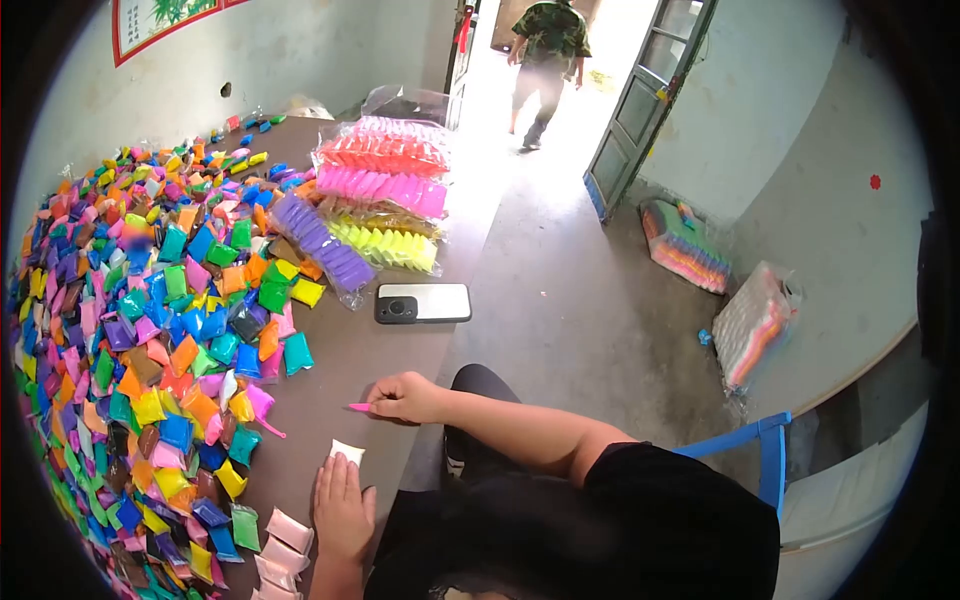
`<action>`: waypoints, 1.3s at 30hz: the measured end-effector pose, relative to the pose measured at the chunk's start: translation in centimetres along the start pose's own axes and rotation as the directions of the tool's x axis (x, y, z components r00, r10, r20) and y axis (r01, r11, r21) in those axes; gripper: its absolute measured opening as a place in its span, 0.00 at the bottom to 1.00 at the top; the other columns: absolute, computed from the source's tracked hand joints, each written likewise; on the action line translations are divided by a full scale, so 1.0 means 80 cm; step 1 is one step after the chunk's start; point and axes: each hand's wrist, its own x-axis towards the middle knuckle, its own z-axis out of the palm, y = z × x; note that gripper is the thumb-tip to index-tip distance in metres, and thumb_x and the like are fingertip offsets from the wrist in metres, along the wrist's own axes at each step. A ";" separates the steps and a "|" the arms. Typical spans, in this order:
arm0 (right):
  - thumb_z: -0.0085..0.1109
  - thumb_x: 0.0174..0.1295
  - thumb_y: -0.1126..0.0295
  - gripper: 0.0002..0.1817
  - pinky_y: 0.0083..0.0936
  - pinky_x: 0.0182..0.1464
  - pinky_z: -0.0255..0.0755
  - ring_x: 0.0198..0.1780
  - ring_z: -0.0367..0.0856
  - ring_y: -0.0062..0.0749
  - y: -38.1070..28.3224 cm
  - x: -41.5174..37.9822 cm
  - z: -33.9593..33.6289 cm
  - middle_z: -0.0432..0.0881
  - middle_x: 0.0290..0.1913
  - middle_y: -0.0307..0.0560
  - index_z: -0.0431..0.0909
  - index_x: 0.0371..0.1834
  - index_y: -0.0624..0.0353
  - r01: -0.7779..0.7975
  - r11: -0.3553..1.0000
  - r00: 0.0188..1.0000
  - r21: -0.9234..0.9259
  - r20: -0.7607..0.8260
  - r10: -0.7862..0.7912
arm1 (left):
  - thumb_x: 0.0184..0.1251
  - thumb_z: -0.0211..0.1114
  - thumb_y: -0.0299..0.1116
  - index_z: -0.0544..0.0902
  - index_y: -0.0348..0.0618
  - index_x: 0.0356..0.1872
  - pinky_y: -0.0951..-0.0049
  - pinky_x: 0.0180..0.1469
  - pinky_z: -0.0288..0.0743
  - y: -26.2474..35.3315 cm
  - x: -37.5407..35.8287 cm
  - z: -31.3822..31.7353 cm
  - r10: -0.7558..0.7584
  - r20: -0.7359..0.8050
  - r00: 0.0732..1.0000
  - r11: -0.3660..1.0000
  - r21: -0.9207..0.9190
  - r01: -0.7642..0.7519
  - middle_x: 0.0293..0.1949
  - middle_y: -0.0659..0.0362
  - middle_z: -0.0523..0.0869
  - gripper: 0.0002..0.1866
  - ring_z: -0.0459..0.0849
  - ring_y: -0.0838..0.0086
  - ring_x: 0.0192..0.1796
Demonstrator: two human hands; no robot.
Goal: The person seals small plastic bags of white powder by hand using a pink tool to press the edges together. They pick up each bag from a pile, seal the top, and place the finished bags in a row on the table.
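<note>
My left hand [345, 505] lies flat on the brown table, its fingers stretched out and together, the tips resting on a small white packet [348, 451]. The fingers hide the packet's near part. Just beyond it, my right hand [405, 398] is closed in a pinch on a thin pink piece [358, 407] that points left; its exact kind is too small to make out. Beside my left hand, pale pink packets [283, 548] lie in a row. A heap of small, brightly coloured film packets [175, 330] spreads along the left.
A phone [423, 303] lies near the table's [330, 375] right edge. Clear bags of purple [320, 245], yellow, pink and red packets are stacked behind it. A person [548, 50] stands in the bright doorway. Bagged bundles [683, 245] rest by the right wall, near a blue chair [770, 450].
</note>
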 end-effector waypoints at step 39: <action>0.66 0.66 0.71 0.08 0.24 0.42 0.75 0.40 0.81 0.22 0.020 -0.017 0.004 0.84 0.36 0.40 0.86 0.42 0.63 -0.009 1.000 0.968 -0.013 -0.250 0.005 | 0.62 0.68 0.27 0.80 0.32 0.57 0.56 0.70 0.69 0.023 0.012 -0.016 -0.067 -0.079 0.995 0.997 -0.048 0.063 0.61 0.48 0.79 0.21 0.76 0.52 0.66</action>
